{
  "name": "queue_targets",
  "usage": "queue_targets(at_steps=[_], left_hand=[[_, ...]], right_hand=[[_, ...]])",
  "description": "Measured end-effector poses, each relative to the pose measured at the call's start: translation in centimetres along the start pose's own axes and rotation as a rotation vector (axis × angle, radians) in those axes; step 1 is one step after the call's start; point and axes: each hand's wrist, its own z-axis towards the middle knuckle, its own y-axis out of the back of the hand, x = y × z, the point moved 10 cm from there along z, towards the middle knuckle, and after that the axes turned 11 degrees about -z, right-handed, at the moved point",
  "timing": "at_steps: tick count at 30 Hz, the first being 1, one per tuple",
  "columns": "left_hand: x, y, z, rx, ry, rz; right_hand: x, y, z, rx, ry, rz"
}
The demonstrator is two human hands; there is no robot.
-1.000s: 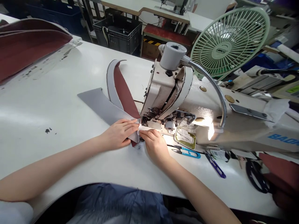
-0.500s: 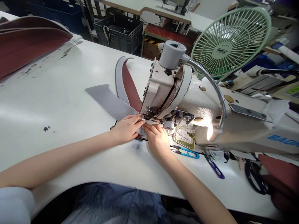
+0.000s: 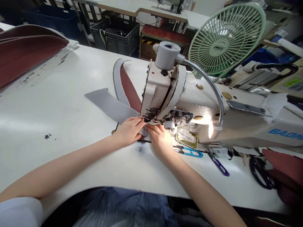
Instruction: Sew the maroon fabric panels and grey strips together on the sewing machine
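We have a grey strip (image 3: pixel 107 104) on the tabletop (image 3: pixel 71 110), just left of the sewing machine (image 3: pixel 155 86). Its long axis slants from far left to near right: the far-left end lies bare, the near-right end passes under the left hand (image 3: pixel 128 131). Beyond it, a dark red strip (image 3: pixel 129 90) with a curled grey edge comes in from the far side; the two converge beside the machine's working end.

Key relation, as we read it: the strip meets the machine at the fingertips. Left hand is the nearer, lying on top of the strip, fingers stretched out and pointing right. Thumb partly masked; we cannot tell whether it pinches from below.

Right hand (image 3: pixel 162 142) sits just right of the strip's near end, fingers angled far left, tips close to the left hand's. Whether they grasp the material or merely rest there, we cannot tell.

Blue snips (image 3: pixel 192 154) lie right of the right hand, apart from it, just near of a small tray (image 3: pixel 194 143).
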Motion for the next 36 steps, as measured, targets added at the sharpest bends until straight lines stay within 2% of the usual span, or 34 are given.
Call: queue_targets(at_steps=[4,8,15,20,25,30,36], left_hand=[[-0.1,0.7,-0.3,-0.009,0.002,-0.034],[-1.8,1.4,-1.5,-0.017,-0.094,-0.038],[-4.0,1.5,-2.8,-0.13,-0.306,0.173],[-4.7,1.1,-2.7,-0.141,-0.353,0.279],[-4.4,1.0,-2.7,-0.12,-0.352,0.215],[-3.1,0.8,-2.4,-0.111,-0.364,0.178],[-0.7,0.6,-0.3,-0.029,-0.355,0.14]], right_hand=[[-0.3,-0.1,0.2,0.042,-0.016,0.014],[-0.4,0.2,0.0,0.031,-0.021,0.048],[-0.6,0.7,-0.4,-0.007,-0.072,0.172],[0.0,0.8,-0.5,-0.023,-0.067,0.179],[1.4,1.1,-1.0,-0.036,-0.005,0.035],[2.0,1.1,-1.2,-0.018,0.037,-0.024],[2.0,0.7,-0.5,-0.004,0.041,-0.075]])
